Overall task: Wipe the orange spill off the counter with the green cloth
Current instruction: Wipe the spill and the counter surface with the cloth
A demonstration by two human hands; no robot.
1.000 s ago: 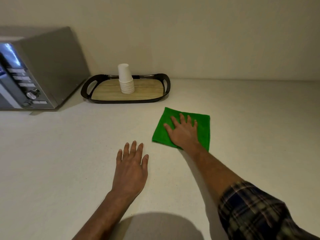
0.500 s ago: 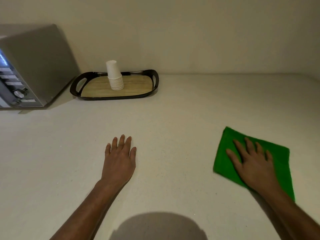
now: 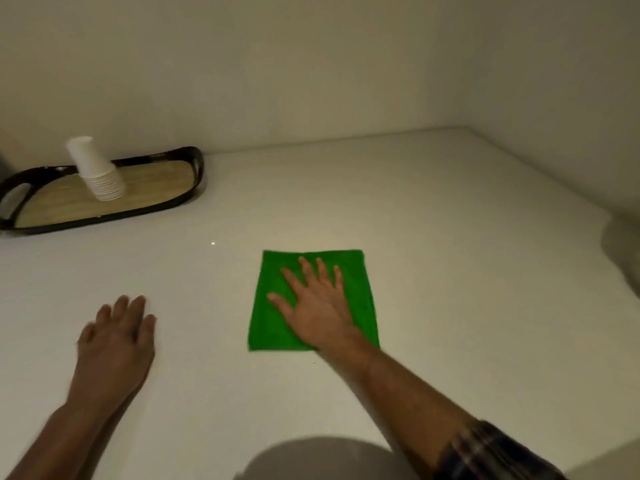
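The green cloth [image 3: 273, 327] lies flat and square on the pale counter [image 3: 467, 289], near the middle of the head view. My right hand [image 3: 317, 303] presses down on it, palm flat and fingers spread, covering its centre and near right corner. My left hand [image 3: 116, 344] rests flat on the bare counter to the left of the cloth, fingers together, holding nothing and slightly blurred. No orange mark shows on the visible counter; whatever is under the cloth is hidden.
A black-rimmed tray [image 3: 195, 178] with a wooden base sits at the back left against the wall, carrying a stack of white paper cups [image 3: 98, 174]. Walls close the counter at the back and right. A grey shape [image 3: 623, 251] sits at the right edge.
My right hand slid the cloth out to the right, then back toward the middle. My left hand stayed flat on the counter. The view turned right and the microwave left the frame.
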